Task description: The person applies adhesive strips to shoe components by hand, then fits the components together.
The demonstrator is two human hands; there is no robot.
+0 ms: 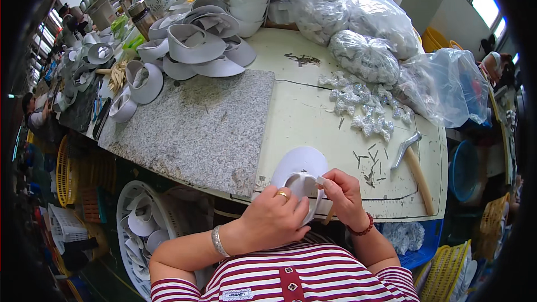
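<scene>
A pale lilac sun visor (302, 163) lies at the table's near edge, its brim pointing away from me. My left hand (271, 221) is closed on the near side of its band, the fingers bent over it. With thumb and forefinger, my right hand (345, 197) pinches a small pale tab (321, 180) at the band's right side; whether the tab is part of the visor I cannot tell. To the right, a hammer (414, 168) with a wooden handle lies beside scattered thin dark slivers (370, 168). My left palm hides part of the band.
A grey stone slab (196, 128) covers the table's left half, with stacked visors (196, 42) behind it. Small clear packets (366, 106) and large plastic bags (366, 56) lie at the far right. A white basket (124, 229) of visors stands at lower left, a blue crate (422, 251) at lower right.
</scene>
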